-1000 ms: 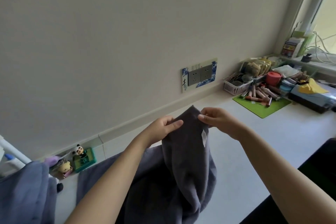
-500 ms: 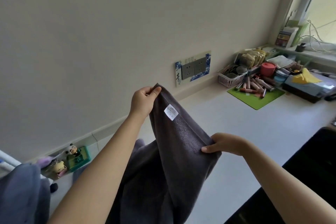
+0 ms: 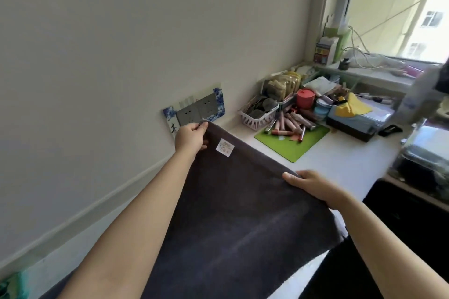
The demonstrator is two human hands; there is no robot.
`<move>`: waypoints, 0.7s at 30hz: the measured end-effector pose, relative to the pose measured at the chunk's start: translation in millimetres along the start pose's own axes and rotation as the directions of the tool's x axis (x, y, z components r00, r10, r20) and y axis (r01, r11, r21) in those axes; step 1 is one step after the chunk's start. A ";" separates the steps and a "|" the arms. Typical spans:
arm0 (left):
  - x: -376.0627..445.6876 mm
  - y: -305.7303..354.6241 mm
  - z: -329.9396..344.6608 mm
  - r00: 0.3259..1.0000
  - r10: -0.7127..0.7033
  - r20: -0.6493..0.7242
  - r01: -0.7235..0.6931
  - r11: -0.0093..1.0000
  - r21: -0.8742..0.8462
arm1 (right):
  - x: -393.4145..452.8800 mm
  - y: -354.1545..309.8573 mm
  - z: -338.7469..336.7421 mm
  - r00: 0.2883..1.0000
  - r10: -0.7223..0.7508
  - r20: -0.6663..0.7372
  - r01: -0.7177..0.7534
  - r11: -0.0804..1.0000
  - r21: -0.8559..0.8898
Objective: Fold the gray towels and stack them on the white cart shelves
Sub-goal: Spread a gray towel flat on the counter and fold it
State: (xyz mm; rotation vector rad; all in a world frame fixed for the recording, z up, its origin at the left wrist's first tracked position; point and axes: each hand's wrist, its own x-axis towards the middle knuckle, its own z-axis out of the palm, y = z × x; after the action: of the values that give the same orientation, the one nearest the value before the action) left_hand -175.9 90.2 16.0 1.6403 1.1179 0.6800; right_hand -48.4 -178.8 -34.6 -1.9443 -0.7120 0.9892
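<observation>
A dark gray towel [image 3: 233, 221] is stretched flat in the air above the white counter [image 3: 340, 153], with a small white label [image 3: 225, 147] near its far edge. My left hand [image 3: 190, 138] pinches the far left corner, close to the wall socket. My right hand [image 3: 313, 185] grips the far right corner, nearer to me. The towel's far edge runs taut between both hands, and the rest hangs down toward me. The white cart is out of view.
A wall socket plate [image 3: 196, 110] sits behind my left hand. Further along the counter lie a green mat [image 3: 295, 144] with several tubes, a white basket [image 3: 258, 119], a red jar [image 3: 305, 98] and a dark box [image 3: 352, 126]. A window [image 3: 398, 9] is at the right.
My hands have moved apart along the towel's edge, spreading it from a bunched, hanging shape into a wide flat sheet. The view has swung toward the window.
</observation>
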 end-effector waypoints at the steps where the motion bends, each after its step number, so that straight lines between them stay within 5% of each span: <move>1: 6.4 5.5 8.0 1.000 0.005 0.001 -0.005 1.000 -0.029 | 1.6 -2.0 -7.1 1.000 0.004 -0.015 -0.004 1.000 -0.026; 7: 65.4 70.9 178.9 0.981 -0.043 0.187 0.068 0.989 -0.129 | 39.6 29.3 -155.0 0.987 0.133 -0.087 -0.143 0.982 -0.124; 9: 80.4 85.1 230.0 0.969 -0.069 0.239 0.114 0.977 -0.181 | 55.0 43.9 -196.4 0.972 0.115 -0.205 -0.147 0.978 -0.148; 14: 107.7 126.8 337.3 0.933 -0.078 0.350 0.191 0.935 -0.300 | 92.2 57.0 -281.6 0.810 0.029 -0.586 -0.135 0.981 -0.137; 21: 114.5 177.7 395.4 0.902 0.021 0.430 0.240 0.805 -0.542 | 117.8 50.8 -343.1 0.567 -0.059 -0.821 -0.046 0.994 -0.103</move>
State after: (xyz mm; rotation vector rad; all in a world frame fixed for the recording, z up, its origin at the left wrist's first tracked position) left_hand 265.8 15.9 36.5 1.0949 0.5947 0.4917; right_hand 308.0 -256.3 -1.1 -2.1915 -0.2066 -0.0729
